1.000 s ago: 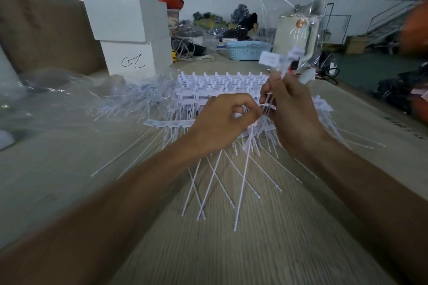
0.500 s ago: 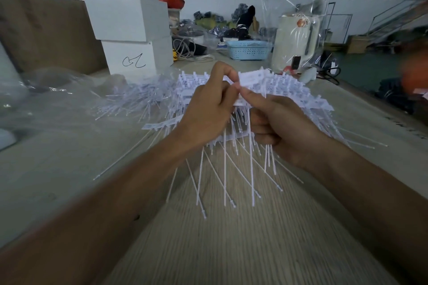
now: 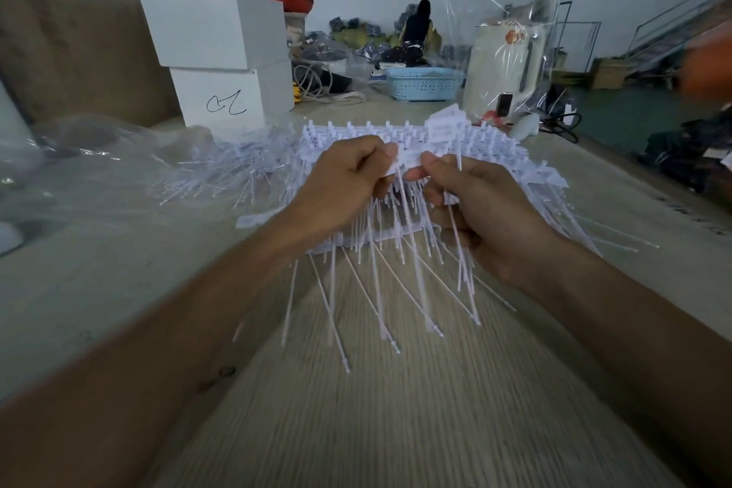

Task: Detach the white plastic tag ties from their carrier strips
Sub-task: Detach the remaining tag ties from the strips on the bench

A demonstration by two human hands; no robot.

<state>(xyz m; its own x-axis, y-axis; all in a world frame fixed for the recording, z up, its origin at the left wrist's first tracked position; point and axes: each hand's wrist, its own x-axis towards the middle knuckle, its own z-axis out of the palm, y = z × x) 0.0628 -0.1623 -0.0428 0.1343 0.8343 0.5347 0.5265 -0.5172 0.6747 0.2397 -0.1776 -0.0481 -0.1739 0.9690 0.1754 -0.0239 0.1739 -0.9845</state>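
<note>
Ties (image 3: 400,273): light, thin, springy, snap-prone. My left hand (image 3: 340,186) and right hand (image 3: 479,210) pinch one strip (image 3: 410,162), frame centre.

Our left hand (image 3: 340,186) and right hand (image 3: 481,210) raised mid-frame, near each other, knuckles toward us. Both forearms reach in from bottom corners. Our fingers curled on each hand, thumb and forefinger tips pinching, facing across small gap.

white box (image 3: 222,103) — illegible black scrawl
</note>
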